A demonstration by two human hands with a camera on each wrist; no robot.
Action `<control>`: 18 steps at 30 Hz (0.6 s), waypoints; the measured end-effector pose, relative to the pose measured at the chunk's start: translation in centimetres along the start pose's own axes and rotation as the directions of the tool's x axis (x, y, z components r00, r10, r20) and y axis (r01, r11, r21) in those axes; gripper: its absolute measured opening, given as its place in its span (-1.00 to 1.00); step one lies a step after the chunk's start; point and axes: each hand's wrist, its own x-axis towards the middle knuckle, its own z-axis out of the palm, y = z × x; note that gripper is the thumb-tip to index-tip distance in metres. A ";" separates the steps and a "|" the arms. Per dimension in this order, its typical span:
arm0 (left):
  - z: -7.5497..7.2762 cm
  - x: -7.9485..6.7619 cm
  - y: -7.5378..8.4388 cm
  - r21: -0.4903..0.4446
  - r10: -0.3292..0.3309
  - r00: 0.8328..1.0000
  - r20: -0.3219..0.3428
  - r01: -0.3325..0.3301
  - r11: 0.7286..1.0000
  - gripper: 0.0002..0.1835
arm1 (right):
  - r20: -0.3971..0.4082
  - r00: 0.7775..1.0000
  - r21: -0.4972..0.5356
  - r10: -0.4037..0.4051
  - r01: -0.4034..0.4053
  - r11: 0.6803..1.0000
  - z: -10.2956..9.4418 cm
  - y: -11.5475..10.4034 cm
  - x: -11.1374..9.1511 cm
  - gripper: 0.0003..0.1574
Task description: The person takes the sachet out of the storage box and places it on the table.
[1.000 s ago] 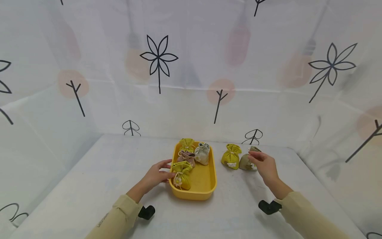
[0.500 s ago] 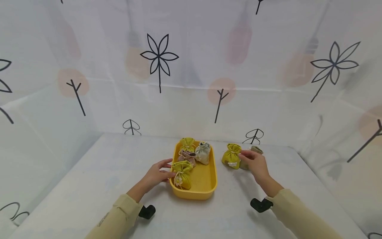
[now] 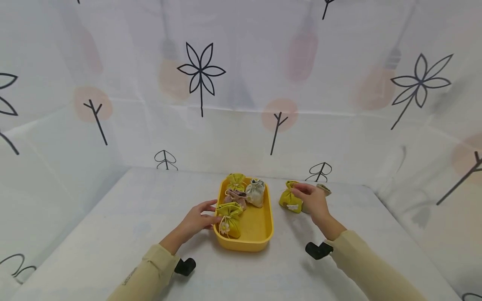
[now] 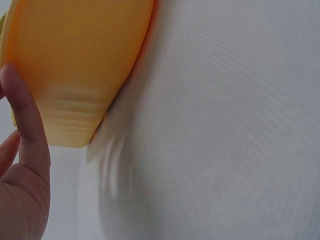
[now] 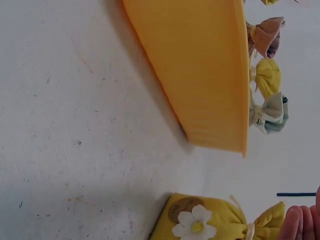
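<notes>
My left hand (image 3: 197, 217) holds the left rim of a yellow plastic bin (image 3: 246, 246), its thumb over the edge and other fingers along the outer wall. In the left wrist view a finger (image 4: 25, 117) lies against the bin's side. My right hand (image 3: 313, 202) is at the gathered top of a yellow-green drawstring pouch (image 3: 289, 201) standing on the table, fingertips overlapping it. The right wrist view shows that pouch's white flower (image 5: 195, 223) and tied neck, with fingertips (image 5: 291, 225) at its ruffled end. Behind this hand an olive-grey pouch (image 3: 324, 189) is mostly hidden.
Inside the bin are several pouches: a yellow-green one (image 3: 232, 223) in front, a mauve one (image 3: 235, 200), a pale grey-green one (image 3: 256, 194) and another yellow-green one (image 3: 236, 182) at the back. A white patterned curtain (image 3: 241, 138) encloses the white table (image 3: 124, 234).
My right hand has moved left, from over the olive-grey pouch to the top of the yellow-green pouch. The left hand and the bin have stayed in place.
</notes>
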 end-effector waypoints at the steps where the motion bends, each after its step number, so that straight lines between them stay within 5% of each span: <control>1: 0.0 0.0 0.0 0.002 0.000 1.000 0.002 0.000 1.000 -0.25 | 0.004 1.000 -0.003 0.003 -0.003 1.000 0.1 0.0 0.0 -0.50; 18: 0.0 0.0 -0.1 -0.008 0.003 1.000 0.013 -0.003 1.000 -0.25 | 0.061 0.998 0.007 0.009 -0.010 1.000 2.3 -0.6 1.5 -0.47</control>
